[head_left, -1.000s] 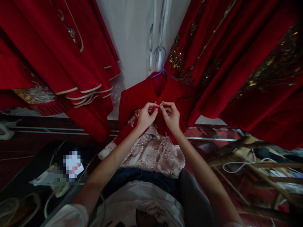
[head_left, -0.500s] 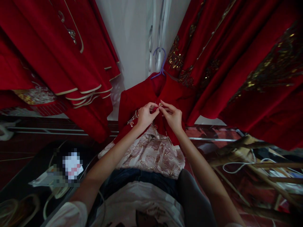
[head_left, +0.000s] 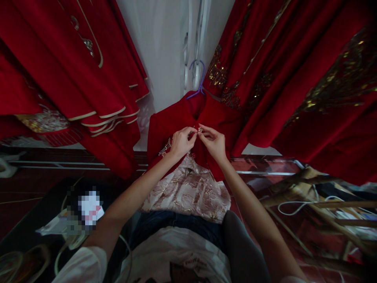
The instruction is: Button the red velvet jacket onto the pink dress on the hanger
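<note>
A red jacket (head_left: 167, 121) hangs from a purple hanger (head_left: 202, 80) in front of me, its collar open in a V. My left hand (head_left: 182, 142) pinches the jacket's front edge near the middle of the chest. Fingertips almost touching the left ones, my right hand (head_left: 214, 144) is closed at the other front edge, on a small beaded fastener (head_left: 200, 129). What lies right between the fingertips is too small to make out. Below the jacket, a pale skirt with a metallic brocade pattern (head_left: 188, 192) spreads toward my lap.
Red garments with pale piping (head_left: 97, 78) hang on the left; red garments with gold sequins (head_left: 294, 98) hang on the right. A dark tabletop (head_left: 32, 220) holds a plastic bag and cords at lower left. At lower right stands a wooden chair (head_left: 312, 192) with a white cable.
Both hands stay at the jacket's front, with the fingertips shifted only slightly. The view has moved a little; the garments hang as before.
</note>
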`<state>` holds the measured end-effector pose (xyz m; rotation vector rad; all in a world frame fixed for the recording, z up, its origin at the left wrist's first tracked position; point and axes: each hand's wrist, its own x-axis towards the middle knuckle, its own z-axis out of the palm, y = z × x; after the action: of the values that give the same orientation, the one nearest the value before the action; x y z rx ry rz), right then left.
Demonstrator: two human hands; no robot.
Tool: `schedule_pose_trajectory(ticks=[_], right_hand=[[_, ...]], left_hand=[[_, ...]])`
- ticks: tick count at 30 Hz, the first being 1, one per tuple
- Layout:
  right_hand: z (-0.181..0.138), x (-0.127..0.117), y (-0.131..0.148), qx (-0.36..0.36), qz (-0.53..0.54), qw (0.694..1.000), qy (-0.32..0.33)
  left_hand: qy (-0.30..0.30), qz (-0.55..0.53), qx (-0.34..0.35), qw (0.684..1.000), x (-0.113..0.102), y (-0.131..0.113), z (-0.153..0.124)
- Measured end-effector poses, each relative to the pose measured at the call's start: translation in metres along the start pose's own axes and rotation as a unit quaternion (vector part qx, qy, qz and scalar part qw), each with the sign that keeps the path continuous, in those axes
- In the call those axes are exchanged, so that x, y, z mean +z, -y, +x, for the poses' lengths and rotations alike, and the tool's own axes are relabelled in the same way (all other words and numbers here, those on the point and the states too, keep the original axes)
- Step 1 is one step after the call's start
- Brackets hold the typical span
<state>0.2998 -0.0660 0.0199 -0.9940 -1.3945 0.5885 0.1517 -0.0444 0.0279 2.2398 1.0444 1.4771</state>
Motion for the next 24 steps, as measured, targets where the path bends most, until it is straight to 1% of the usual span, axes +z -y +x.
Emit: schedule_pose_trajectory(ticks=[6, 9, 11, 13, 16, 18, 21, 22, 24], right_hand=[[0.0, 0.003, 0.0, 0.011, -0.005, 1.0, 0.014], [-0.007, 0.001, 0.004, 0.008, -0.008, 0.999, 0.039], [-0.015, -0.001, 0.005, 0.004, -0.016, 0.998, 0.062], [-0.024, -0.003, 0.002, 0.003, -0.033, 0.995, 0.091], [-0.036, -0.009, -0.004, 0.037, -0.037, 0.992, 0.118], [-0.037, -0.016, -0.005, 0.074, -0.003, 0.991, 0.112], [-0.033, -0.028, 0.001, 0.132, 0.068, 0.983, 0.105], [-0.031, -0.032, 0.005, 0.15, 0.087, 0.979, 0.111], [-0.028, -0.038, 0.013, 0.175, 0.104, 0.97, 0.13]], left_hand=[[-0.023, -0.055, -0.031, 0.998, 0.005, -0.007, -0.006], [-0.039, -0.118, -0.067, 0.99, 0.008, -0.007, -0.01], [-0.048, -0.189, -0.11, 0.975, 0.011, -0.002, -0.013], [-0.058, -0.261, -0.144, 0.953, 0.012, 0.003, -0.017], [-0.057, -0.325, -0.167, 0.929, 0.011, 0.009, -0.024], [-0.035, -0.338, -0.187, 0.922, 0.009, 0.01, -0.028], [0.027, -0.337, -0.237, 0.911, 0.009, 0.006, -0.035], [0.053, -0.347, -0.255, 0.901, 0.01, 0.004, -0.038], [0.089, -0.389, -0.291, 0.87, 0.01, 0.0, -0.046]])
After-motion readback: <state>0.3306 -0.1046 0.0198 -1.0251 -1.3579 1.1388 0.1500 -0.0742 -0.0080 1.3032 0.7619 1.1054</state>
